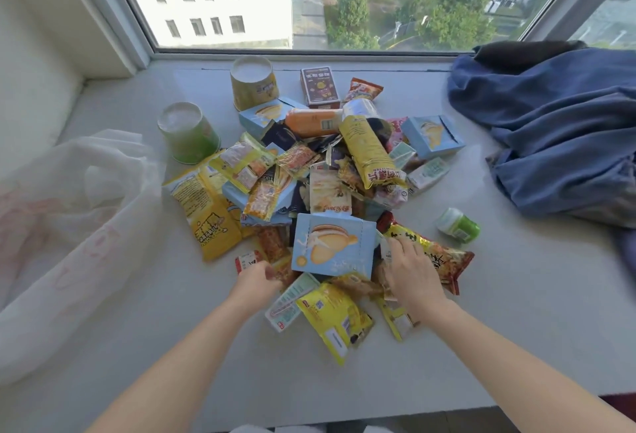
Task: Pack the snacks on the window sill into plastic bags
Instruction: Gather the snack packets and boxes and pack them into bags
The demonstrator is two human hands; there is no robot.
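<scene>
A heap of snack packets and boxes (pixel 330 171) covers the middle of the pale window sill (pixel 516 295). At its near edge stands a light blue cake box (pixel 332 247). My left hand (pixel 256 278) reaches into the pile just left of that box, fingers curled among small orange packets. My right hand (pixel 409 271) lies on the packets at the box's right, fingers bent over a red and yellow bag (pixel 444 260). Whether either hand grips anything is hidden. A white translucent plastic bag (pixel 65 226) lies open at the left.
Two upturned paper cups, one yellow (pixel 253 83) and one green (pixel 189 131), stand behind the heap at the left. A small green jar (pixel 457 225) lies at the right. Blue cloth (pixel 557 130) is bunched at the far right. The window glass runs along the back.
</scene>
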